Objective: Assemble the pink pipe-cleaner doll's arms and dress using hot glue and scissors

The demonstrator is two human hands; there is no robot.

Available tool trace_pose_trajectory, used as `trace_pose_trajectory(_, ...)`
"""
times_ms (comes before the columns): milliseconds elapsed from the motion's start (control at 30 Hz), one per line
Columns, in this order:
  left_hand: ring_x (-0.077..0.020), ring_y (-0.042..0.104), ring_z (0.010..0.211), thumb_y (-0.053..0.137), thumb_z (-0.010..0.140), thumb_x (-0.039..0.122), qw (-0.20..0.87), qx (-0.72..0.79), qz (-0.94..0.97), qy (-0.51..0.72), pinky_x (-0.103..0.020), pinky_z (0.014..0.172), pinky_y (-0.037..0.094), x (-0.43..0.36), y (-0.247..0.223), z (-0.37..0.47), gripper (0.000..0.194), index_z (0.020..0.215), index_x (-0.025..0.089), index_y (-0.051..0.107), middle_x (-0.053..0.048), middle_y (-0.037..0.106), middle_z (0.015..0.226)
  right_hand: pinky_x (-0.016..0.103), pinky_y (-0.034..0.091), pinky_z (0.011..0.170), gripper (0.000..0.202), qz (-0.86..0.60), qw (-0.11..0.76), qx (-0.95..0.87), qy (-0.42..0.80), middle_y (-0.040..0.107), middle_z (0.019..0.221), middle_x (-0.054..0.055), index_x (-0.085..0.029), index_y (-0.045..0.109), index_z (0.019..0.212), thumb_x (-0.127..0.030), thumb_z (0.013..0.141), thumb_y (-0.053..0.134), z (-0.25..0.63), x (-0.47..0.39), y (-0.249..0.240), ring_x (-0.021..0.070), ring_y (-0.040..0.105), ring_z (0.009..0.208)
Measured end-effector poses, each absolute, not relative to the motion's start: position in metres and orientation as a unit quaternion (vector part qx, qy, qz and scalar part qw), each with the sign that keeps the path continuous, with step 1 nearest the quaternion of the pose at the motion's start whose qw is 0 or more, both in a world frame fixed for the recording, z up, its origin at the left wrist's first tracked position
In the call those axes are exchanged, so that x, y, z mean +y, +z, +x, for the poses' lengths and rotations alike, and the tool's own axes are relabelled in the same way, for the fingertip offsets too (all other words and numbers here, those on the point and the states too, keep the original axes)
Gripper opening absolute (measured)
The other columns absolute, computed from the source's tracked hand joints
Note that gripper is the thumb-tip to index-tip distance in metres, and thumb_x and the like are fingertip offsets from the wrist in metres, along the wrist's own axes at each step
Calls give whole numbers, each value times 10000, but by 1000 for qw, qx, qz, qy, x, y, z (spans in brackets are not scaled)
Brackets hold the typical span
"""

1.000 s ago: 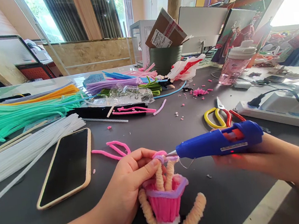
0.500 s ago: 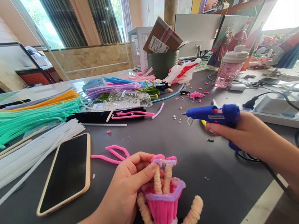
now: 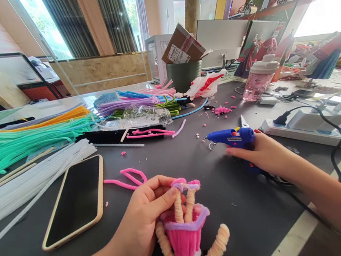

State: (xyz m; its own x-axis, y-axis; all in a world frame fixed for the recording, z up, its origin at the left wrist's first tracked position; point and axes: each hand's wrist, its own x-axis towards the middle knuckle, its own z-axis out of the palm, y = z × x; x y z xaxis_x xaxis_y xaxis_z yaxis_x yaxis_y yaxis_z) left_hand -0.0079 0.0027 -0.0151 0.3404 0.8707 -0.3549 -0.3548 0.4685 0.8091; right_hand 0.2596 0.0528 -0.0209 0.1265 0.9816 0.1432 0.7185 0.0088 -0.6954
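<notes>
My left hand (image 3: 149,212) pinches one leg of a pipe-cleaner doll (image 3: 185,235) near its pink and purple foot end. The doll is upside down, with a pink skirt edged in purple, two beige legs pointing up and beige arms curving at either side. Its lower end runs out of view. On the right, my right hand (image 3: 263,150) is closed on a blue glue gun (image 3: 231,137), low over the dark table, its nozzle facing left. Scissors (image 3: 243,122), partly hidden, lie just behind the gun.
A phone (image 3: 74,200) lies left of my left hand, beside white (image 3: 41,179) and green pipe cleaners (image 3: 30,140). Pink pieces (image 3: 130,178) lie behind that hand. A power strip (image 3: 309,128) with cords, a pink bottle (image 3: 259,79) and a dark green bin (image 3: 183,75) stand farther back.
My right hand has moved left and slightly down with the glue gun, closer to the table, and the scissors behind it show more. My left hand keeps its hold on the doll.
</notes>
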Motion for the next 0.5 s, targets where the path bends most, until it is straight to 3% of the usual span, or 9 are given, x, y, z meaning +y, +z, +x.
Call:
trace_pose_trajectory(233, -158, 665, 605, 735, 691, 168, 748, 428, 299, 410, -250, 600, 540, 1, -6, -6, 141, 795, 142, 644, -51, 715, 753, 314, 396, 471, 373, -718, 240, -635, 154, 596, 514, 7, -202, 622, 659, -570, 606, 660, 263, 46, -3, 198, 551, 496)
trace_pose_trajectory(367, -161, 661, 587, 737, 679, 172, 750, 428, 291, 412, -248, 586, 535, 2, -4, -4, 139, 775, 143, 641, -37, 700, 689, 304, 406, 454, 330, -738, 204, -642, 42, 645, 540, 22, -232, 573, 586, -524, 581, 726, 272, 35, 16, 209, 601, 486)
trace_pose_trajectory(500, -134, 636, 554, 710, 716, 164, 752, 421, 294, 413, -237, 598, 533, 0, -4, -4, 92, 770, 142, 638, -25, 676, 617, 273, 298, 324, 376, -711, 205, -666, -96, 527, 364, -6, -258, 479, 464, -481, 631, 731, 276, 17, 29, 163, 486, 291)
